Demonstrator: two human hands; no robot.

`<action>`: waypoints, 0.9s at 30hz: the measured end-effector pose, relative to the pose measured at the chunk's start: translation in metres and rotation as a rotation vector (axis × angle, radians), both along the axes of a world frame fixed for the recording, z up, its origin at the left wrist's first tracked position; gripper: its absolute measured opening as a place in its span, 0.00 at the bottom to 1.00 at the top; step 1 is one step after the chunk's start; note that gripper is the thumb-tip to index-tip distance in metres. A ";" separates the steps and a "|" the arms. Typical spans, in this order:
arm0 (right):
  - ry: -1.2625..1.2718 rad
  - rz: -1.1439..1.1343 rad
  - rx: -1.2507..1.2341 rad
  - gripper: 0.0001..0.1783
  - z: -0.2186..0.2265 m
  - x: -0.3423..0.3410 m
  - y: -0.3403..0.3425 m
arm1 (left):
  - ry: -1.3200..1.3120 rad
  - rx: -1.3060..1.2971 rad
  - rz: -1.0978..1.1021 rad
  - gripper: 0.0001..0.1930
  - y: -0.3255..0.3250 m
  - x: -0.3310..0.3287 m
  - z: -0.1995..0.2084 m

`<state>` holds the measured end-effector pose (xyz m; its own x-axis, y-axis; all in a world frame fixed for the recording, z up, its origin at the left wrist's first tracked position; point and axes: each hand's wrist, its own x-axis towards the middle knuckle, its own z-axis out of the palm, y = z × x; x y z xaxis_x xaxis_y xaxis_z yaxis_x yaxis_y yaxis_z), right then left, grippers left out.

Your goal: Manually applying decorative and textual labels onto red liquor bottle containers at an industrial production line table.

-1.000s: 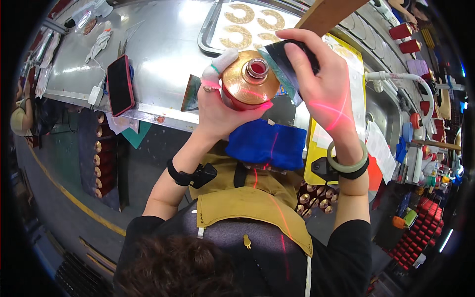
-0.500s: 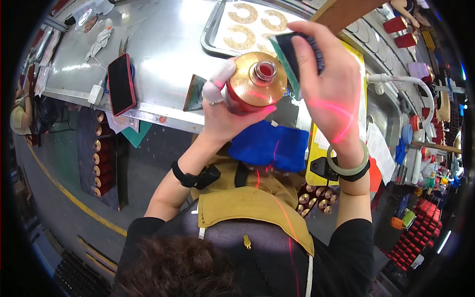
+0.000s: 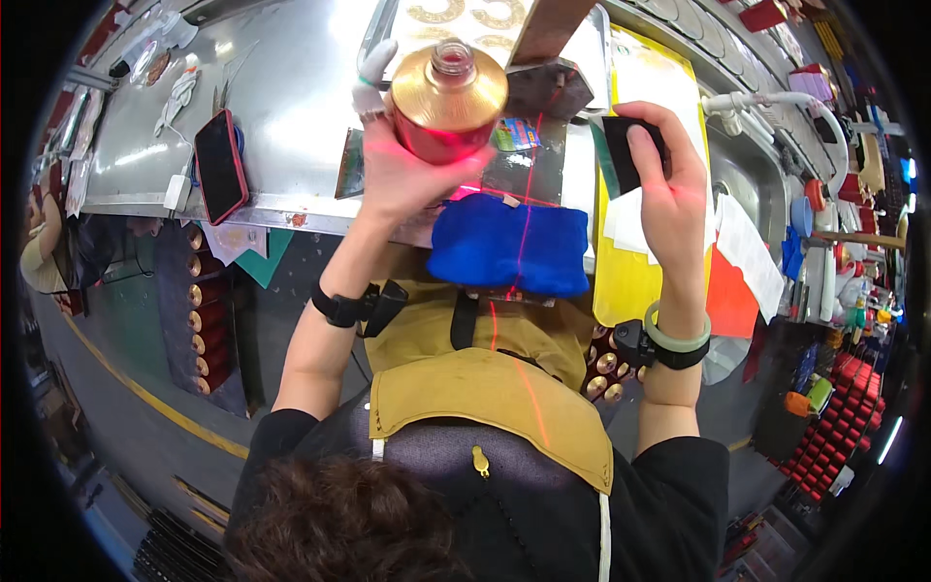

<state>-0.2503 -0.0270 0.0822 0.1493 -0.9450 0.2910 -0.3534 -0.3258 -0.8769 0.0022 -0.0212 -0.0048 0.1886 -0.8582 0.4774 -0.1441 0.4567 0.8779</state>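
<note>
My left hand (image 3: 402,165) grips a red bottle (image 3: 451,105) with a gold shoulder and a clear neck, held roughly upright over the bench edge. Pale covers wrap some of its fingertips. To the right, apart from the bottle, my right hand (image 3: 674,189) pinches a flat black pad (image 3: 632,155) with a green sheet along its left edge. A blue cloth (image 3: 509,247) lies below the bottle, close to my lap, and red light lines cross it. Behind the cloth stands a dark block (image 3: 553,89) beside a wooden post.
A tray (image 3: 373,39) with gold C-shaped pieces sits at the back. On the left of the metal bench lies a phone (image 3: 221,167) with a red case. A yellow board (image 3: 616,281) with papers and a sink (image 3: 752,179) are at right. Red bottles stand lower left.
My left hand has carried the bottle up and left in view. My right hand has drawn down and right with the pad, widening the gap. The whole view has shifted a little.
</note>
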 end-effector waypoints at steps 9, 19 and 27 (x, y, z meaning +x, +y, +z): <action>-0.075 0.015 0.027 0.39 0.003 -0.008 0.044 | 0.332 0.284 -0.376 0.34 0.023 -0.034 0.079; -0.338 0.053 0.420 0.39 -0.040 0.021 0.058 | 0.643 0.839 -0.456 0.39 0.038 -0.066 0.042; -0.324 -0.038 0.402 0.37 -0.036 0.015 0.063 | 0.601 0.919 -0.507 0.38 0.031 -0.069 0.050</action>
<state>-0.2352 0.0357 0.0463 0.0753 -0.9946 -0.0707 -0.0476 0.0673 -0.9966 -0.0672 0.0103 0.0449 -0.2852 -0.8719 -0.3980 0.4133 -0.4866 0.7697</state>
